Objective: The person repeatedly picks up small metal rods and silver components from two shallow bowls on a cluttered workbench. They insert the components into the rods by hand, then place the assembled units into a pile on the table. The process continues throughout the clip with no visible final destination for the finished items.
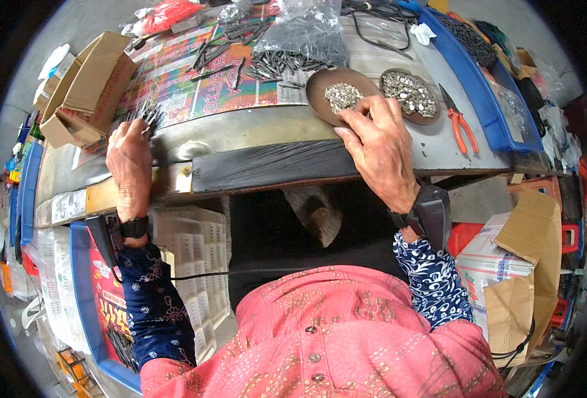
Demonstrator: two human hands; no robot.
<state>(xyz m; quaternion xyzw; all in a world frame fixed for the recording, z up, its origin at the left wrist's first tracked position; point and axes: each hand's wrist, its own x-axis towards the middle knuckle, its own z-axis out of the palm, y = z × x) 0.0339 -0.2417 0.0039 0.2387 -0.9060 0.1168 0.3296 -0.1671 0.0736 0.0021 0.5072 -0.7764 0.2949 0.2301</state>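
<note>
My left hand (129, 159) is closed at the left of the table, its fingers curled beside a small heap of thin silvery metal pieces (149, 113). Whatever those fingers hold is hidden. Over the near edge of a round brown dish (317, 93), my right hand (381, 149) has thumb and fingers drawn together. Small silvery metal parts (344, 97) lie in that dish, right by the fingertips; anything pinched there is too small to name. Just right of it sits a second round dish with larger shiny round parts (409, 93).
Orange-handled pliers (461, 126) lie right of the dishes, beside a long blue tray (486, 99). Dark slim metal pieces (287, 63) spill from a clear plastic bag (313, 33) at the back. An open cardboard box (91, 89) stands at left. Dark padding (273, 159) covers the table's front edge.
</note>
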